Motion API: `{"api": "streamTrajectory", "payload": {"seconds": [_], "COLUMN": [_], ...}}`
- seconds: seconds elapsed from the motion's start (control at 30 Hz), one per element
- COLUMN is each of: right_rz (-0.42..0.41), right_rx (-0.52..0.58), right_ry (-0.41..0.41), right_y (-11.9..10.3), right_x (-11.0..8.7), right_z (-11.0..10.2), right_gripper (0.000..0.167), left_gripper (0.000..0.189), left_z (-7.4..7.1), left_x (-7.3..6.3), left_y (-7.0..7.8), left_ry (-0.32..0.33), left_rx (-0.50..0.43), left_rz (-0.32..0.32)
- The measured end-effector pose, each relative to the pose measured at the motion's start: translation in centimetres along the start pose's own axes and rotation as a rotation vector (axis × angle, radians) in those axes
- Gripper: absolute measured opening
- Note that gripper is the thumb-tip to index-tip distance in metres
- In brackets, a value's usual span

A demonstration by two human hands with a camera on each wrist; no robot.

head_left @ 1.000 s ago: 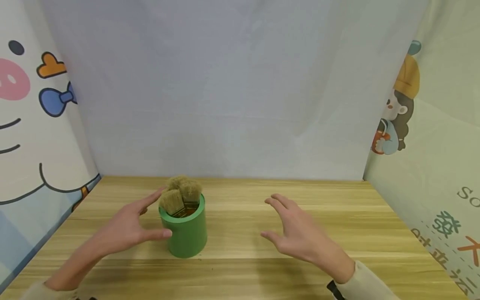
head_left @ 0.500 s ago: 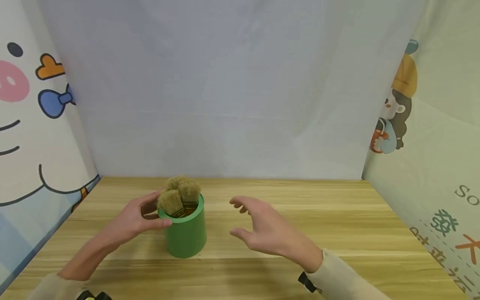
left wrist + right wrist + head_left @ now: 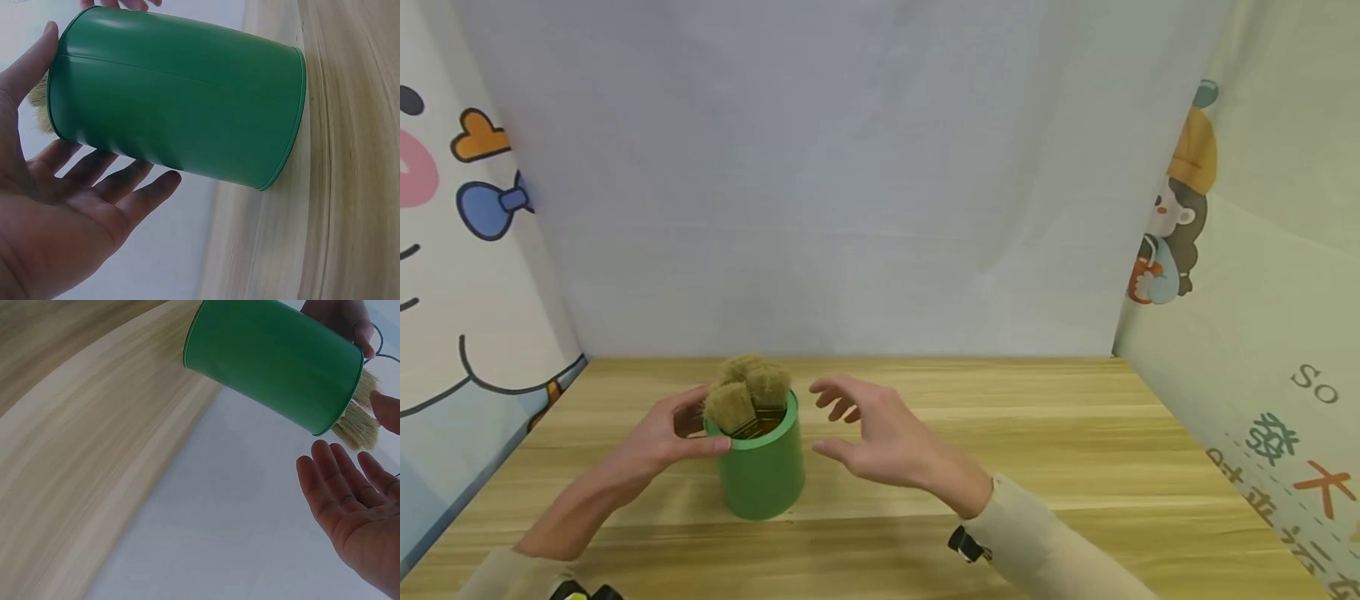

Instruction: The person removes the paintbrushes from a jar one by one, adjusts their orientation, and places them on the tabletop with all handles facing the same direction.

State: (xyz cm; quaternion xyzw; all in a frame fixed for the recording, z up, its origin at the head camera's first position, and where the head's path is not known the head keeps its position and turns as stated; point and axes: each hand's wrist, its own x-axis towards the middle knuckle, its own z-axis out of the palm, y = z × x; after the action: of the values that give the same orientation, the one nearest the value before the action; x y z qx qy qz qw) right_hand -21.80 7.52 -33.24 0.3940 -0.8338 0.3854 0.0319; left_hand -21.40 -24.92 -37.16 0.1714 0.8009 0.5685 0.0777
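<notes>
A green cylindrical pot [image 3: 763, 482] stands upright on the wooden table, left of centre in the head view. Several flat paintbrushes [image 3: 732, 408] rest in it bristles up, their tan tufts above the rim and their handles hidden inside. My left hand [image 3: 658, 433] holds the pot from the left, thumb at the rim and fingers along the far side; in the left wrist view those fingers [image 3: 147, 194] lie against the green wall. Just right of the pot, my right hand [image 3: 880, 433] is held with fingers spread and nothing in its grasp, apart from the pot in the right wrist view.
The wood-grain tabletop [image 3: 1015, 442] ends at a pale cloth backdrop [image 3: 850, 183]. Printed cloths [image 3: 1262, 275] flank the table at left and right. A small black device [image 3: 966, 544] sits on the right wrist by the cream sleeve [image 3: 1045, 542].
My right hand has moved left across the table towards the pot. My left fingers have closed in around the pot's far side. The view has turned slightly right; the pot stays on the table.
</notes>
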Motion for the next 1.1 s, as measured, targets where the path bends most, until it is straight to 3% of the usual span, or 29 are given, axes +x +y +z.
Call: {"api": "streamTrajectory", "payload": {"seconds": [0.2, 0.5, 1.1], "right_rz": [-0.024, -0.034, -0.122], "right_rx": [0.037, 0.081, -0.086], "right_ry": [0.043, 0.037, 0.074], "right_y": [0.0, -0.1, 0.0], "right_x": [1.8, 3.4, 4.9], "right_z": [0.8, 1.7, 2.8], "right_gripper": [0.05, 0.052, 0.053], "left_gripper": [0.095, 0.088, 0.084], "left_z": [-0.1, -0.3, -0.3], "left_x": [0.2, 0.0, 0.2], "left_y": [-0.3, 0.0, -0.1], "left_ry": [0.003, -0.006, -0.026], "left_rx": [-0.028, -0.065, -0.089], "left_rz": [0.016, 0.041, 0.044]}}
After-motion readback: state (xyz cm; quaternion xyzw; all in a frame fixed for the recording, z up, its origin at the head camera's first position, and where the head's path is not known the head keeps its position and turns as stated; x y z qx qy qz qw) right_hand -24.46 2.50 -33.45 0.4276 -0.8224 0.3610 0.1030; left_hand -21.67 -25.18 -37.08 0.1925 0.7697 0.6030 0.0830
